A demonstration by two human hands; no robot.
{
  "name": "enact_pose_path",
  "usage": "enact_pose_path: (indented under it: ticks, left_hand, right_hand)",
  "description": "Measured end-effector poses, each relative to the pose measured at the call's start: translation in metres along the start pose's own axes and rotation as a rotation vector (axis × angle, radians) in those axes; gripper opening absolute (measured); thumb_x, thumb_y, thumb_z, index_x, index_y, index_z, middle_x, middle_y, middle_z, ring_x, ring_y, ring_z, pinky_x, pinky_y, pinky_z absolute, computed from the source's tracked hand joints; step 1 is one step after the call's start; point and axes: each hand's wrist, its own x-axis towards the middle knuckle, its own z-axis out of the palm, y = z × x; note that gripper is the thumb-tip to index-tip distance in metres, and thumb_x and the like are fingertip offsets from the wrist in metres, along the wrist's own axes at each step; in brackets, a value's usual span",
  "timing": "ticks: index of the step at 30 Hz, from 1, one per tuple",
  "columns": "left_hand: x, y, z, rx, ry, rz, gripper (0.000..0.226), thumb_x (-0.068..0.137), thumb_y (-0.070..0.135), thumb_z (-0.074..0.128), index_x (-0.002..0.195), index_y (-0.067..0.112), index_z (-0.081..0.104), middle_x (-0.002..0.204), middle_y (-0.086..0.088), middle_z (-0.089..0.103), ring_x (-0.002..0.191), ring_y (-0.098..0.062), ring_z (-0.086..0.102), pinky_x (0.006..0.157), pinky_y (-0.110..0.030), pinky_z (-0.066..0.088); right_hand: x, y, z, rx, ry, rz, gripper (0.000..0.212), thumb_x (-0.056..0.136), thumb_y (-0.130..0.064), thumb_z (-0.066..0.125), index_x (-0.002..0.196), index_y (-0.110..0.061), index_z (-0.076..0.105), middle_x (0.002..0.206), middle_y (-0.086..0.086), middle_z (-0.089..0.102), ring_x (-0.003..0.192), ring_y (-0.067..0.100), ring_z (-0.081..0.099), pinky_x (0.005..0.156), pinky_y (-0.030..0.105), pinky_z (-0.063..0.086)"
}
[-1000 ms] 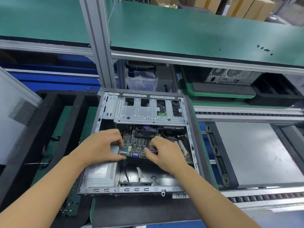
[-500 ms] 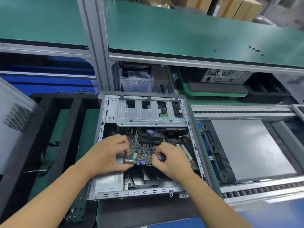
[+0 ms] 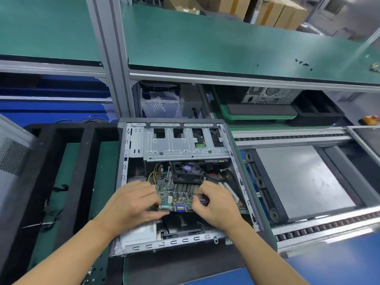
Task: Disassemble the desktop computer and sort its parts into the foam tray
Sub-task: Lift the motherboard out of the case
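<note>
An open desktop case (image 3: 131, 140) lies flat in front of me, its metal drive cage (image 3: 185, 145) at the far end. Inside sits the green motherboard (image 3: 181, 195) with a black cooler fan (image 3: 187, 171) on it. My left hand (image 3: 131, 202) grips the board's near left edge by the port connectors. On the near right edge, my right hand (image 3: 216, 204) pinches the board beside a blue port. The board's near edge sits raised above the case floor. A black foam tray (image 3: 67, 161) with long compartments lies left of the case.
A white perforated side panel (image 3: 12, 153) leans at the far left. To the right runs a roller conveyor (image 3: 308, 227) carrying a grey pallet plate (image 3: 298, 177). Another computer (image 3: 267, 95) and a green tray sit under the green shelf (image 3: 226, 42). An aluminium post (image 3: 111, 58) rises behind the case.
Both hands stay on the motherboard's near edge. The board has tilted up and come slightly nearer, showing more of the fan and heatsink. My view has shifted a little.
</note>
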Motion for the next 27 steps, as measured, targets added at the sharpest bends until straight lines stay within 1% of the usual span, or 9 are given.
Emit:
enact_pose_path:
  ticks: [3, 6, 9, 14, 17, 19, 22, 25, 27]
  left_hand:
    - [-0.001, 0.000, -0.001, 0.029, -0.001, 0.038, 0.036, 0.088, 0.049, 0.071, 0.071, 0.018, 0.063, 0.067, 0.007, 0.052, 0.059, -0.013, 0.046, 0.049, -0.030, 0.042]
    - [-0.001, 0.001, -0.003, -0.019, -0.010, 0.028, 0.035, 0.088, 0.049, 0.071, 0.072, 0.019, 0.062, 0.069, 0.009, 0.052, 0.061, -0.012, 0.046, 0.051, -0.028, 0.044]
    - [-0.004, 0.003, -0.002, -0.062, -0.005, 0.007, 0.033, 0.087, 0.047, 0.073, 0.073, 0.019, 0.062, 0.071, 0.010, 0.052, 0.063, -0.012, 0.047, 0.054, -0.027, 0.044]
    - [0.000, 0.000, -0.003, -0.043, 0.007, 0.033, 0.032, 0.086, 0.044, 0.073, 0.073, 0.018, 0.061, 0.073, 0.008, 0.051, 0.065, -0.014, 0.045, 0.060, -0.027, 0.041]
    - [0.001, -0.002, -0.004, -0.041, 0.034, 0.029, 0.032, 0.087, 0.045, 0.073, 0.074, 0.017, 0.063, 0.073, 0.008, 0.054, 0.067, -0.013, 0.049, 0.065, -0.024, 0.041]
    - [0.001, -0.002, -0.004, -0.055, 0.059, 0.009, 0.031, 0.088, 0.045, 0.072, 0.076, 0.017, 0.063, 0.073, 0.008, 0.054, 0.067, -0.012, 0.050, 0.067, -0.022, 0.039]
    - [0.004, 0.000, -0.005, -0.082, 0.090, -0.028, 0.029, 0.088, 0.044, 0.071, 0.080, 0.017, 0.061, 0.075, 0.008, 0.054, 0.068, -0.013, 0.050, 0.065, -0.025, 0.041]
    - [0.007, -0.003, -0.010, -0.126, 0.058, -0.083, 0.031, 0.086, 0.049, 0.068, 0.086, 0.018, 0.061, 0.082, 0.009, 0.056, 0.074, -0.012, 0.052, 0.066, -0.030, 0.044]
    - [0.009, -0.007, -0.016, -0.142, 0.005, -0.164, 0.034, 0.085, 0.052, 0.063, 0.093, 0.019, 0.059, 0.087, 0.011, 0.055, 0.078, -0.013, 0.052, 0.068, -0.034, 0.046]
  right_hand:
    - [-0.004, -0.002, 0.000, -0.028, 0.023, -0.015, 0.023, 0.082, -0.035, 0.049, 0.070, -0.016, 0.052, 0.066, -0.008, 0.046, 0.060, 0.012, 0.045, 0.052, 0.034, 0.043]
    - [-0.007, -0.005, 0.002, -0.051, 0.074, -0.016, 0.023, 0.082, -0.032, 0.051, 0.068, -0.014, 0.053, 0.065, -0.007, 0.047, 0.059, 0.011, 0.044, 0.050, 0.029, 0.040]
    - [-0.012, -0.008, 0.005, -0.017, 0.094, 0.009, 0.023, 0.082, -0.031, 0.052, 0.067, -0.015, 0.050, 0.064, -0.009, 0.043, 0.059, 0.010, 0.041, 0.051, 0.025, 0.036]
    - [-0.015, -0.010, 0.004, 0.024, 0.088, 0.037, 0.023, 0.083, -0.034, 0.051, 0.069, -0.018, 0.046, 0.066, -0.009, 0.043, 0.060, 0.011, 0.042, 0.053, 0.026, 0.037]
    - [-0.013, -0.013, 0.001, 0.004, 0.080, 0.049, 0.028, 0.084, -0.037, 0.049, 0.070, -0.013, 0.053, 0.067, -0.005, 0.049, 0.061, 0.014, 0.046, 0.055, 0.032, 0.042]
    - [-0.009, -0.016, -0.002, -0.017, 0.084, 0.045, 0.030, 0.083, -0.038, 0.048, 0.070, -0.012, 0.056, 0.067, -0.004, 0.052, 0.061, 0.015, 0.048, 0.054, 0.032, 0.043]
    - [-0.002, -0.018, -0.009, -0.057, 0.089, 0.048, 0.028, 0.082, -0.039, 0.048, 0.069, -0.014, 0.054, 0.064, -0.006, 0.050, 0.058, 0.012, 0.045, 0.051, 0.022, 0.036]
    - [0.001, -0.020, -0.012, -0.094, 0.050, 0.074, 0.033, 0.080, -0.045, 0.042, 0.069, -0.015, 0.053, 0.065, -0.005, 0.051, 0.060, 0.014, 0.047, 0.054, 0.028, 0.040]
    - [0.004, -0.021, -0.015, -0.146, 0.026, 0.094, 0.037, 0.079, -0.050, 0.037, 0.070, -0.018, 0.055, 0.066, -0.004, 0.054, 0.062, 0.013, 0.050, 0.056, 0.030, 0.043]
